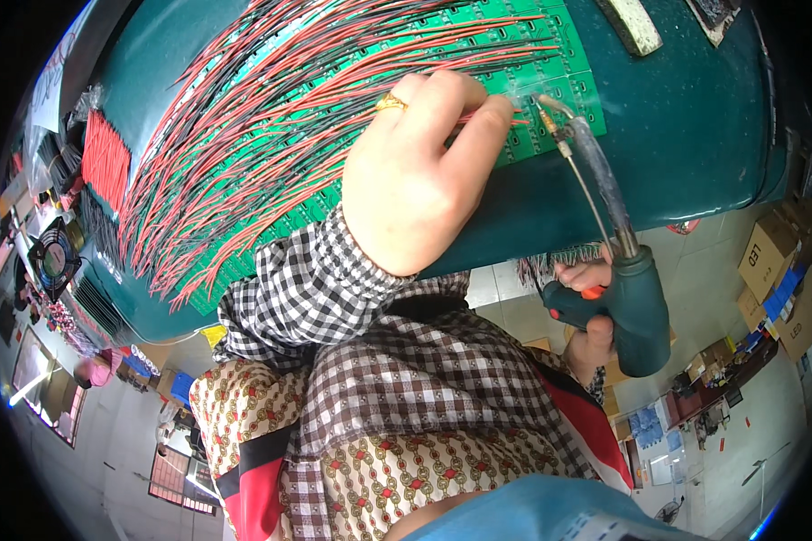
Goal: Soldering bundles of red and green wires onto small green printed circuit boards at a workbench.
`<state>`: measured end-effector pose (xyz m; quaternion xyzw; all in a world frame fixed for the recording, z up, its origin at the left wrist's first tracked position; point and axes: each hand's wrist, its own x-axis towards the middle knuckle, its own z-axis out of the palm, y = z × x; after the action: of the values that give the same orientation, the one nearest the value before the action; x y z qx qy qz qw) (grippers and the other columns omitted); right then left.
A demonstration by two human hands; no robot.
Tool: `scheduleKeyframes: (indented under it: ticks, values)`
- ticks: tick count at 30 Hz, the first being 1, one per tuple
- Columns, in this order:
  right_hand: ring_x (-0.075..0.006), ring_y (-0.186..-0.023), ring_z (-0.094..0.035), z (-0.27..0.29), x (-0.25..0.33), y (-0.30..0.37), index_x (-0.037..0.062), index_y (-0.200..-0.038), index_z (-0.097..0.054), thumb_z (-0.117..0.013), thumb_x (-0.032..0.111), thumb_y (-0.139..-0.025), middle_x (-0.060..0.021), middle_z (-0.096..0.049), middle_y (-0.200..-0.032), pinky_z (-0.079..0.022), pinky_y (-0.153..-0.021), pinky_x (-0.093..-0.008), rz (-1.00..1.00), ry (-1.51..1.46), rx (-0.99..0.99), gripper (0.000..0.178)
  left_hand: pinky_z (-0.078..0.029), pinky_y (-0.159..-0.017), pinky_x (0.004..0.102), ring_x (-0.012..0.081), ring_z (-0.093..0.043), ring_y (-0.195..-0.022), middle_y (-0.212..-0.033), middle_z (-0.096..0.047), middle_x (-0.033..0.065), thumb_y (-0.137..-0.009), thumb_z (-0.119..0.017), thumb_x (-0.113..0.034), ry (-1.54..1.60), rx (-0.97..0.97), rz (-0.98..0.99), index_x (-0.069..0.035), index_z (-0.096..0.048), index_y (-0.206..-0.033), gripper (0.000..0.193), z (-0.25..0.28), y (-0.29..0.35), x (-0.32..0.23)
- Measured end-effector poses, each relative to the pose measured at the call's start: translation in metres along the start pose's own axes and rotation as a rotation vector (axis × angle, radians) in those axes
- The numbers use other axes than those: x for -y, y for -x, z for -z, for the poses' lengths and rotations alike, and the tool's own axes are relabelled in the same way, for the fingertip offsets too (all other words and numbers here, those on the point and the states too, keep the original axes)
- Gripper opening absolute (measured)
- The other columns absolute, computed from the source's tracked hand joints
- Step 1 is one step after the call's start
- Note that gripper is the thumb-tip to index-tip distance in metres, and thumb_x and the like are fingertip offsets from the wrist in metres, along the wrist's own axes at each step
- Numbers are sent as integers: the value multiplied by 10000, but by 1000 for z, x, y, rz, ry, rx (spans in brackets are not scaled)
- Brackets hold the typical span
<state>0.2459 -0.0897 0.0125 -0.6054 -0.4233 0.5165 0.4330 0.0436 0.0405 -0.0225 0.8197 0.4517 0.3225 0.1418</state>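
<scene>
A sheet of green circuit boards (573,90) lies on the dark green table, with many red and black wires (244,135) fanned across it. My left hand (415,176), a ring on one finger, rests over the wires near the sheet's right part. Its thumb and forefinger pinch a red wire, whose end shows at the fingertips. In my right hand (592,344) is a green-bodied soldering gun (642,311), held by its handle beyond the table's near edge. Its tip and thin feed tube reach the boards just right of my left fingertips. Whether the tip touches a pad I cannot tell.
Bundled red wires (106,160) and a small black fan (54,257) sit at the left. A pale block (630,25) lies at the table's far right. Cardboard boxes (767,257) are stacked beyond the right side. The table's near edge (695,213) runs below the boards.
</scene>
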Motion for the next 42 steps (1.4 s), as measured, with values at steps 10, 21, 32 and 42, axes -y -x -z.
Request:
scheduleKeyframes:
  ticks: [10,21,32,42]
  values:
    - [-238,-810,-584,6,-6,1,-160,-1121,-446,-538,547,-861,-163,-553,-891,-544,-769,-391,48,16,-25,759,-479,-606,309,213,-577,-717,-829,-578,62,-642,-674,75,-11,-12,-2,-29,-658,-934,310,-1,1,-1]
    - [-355,-949,-610,25,-3,7,-179,-1227,-373,-454,487,-908,-240,-552,-1086,-577,-719,-386,-27,28,15,744,-470,-656,305,220,-541,-752,-871,-539,82,-652,-609,-26,22,-131,-64,3,-630,-965,314,9,-6,-4]
    - [-180,-621,-492,4,1,7,-45,-1059,-560,-629,215,-791,-88,-515,-759,-426,-548,-279,-77,-270,-310,380,-482,-597,309,215,-573,-716,-834,-574,61,-656,-683,64,-47,-35,7,-32,-665,-949,310,-1,-2,-12]
    - [-351,-869,-622,29,-6,13,-216,-1162,-394,-457,442,-922,-260,-564,-1010,-582,-688,-388,8,62,75,704,-486,-617,302,211,-582,-743,-846,-577,63,-650,-682,60,5,-9,9,-37,-658,-945,312,-4,-4,-13]
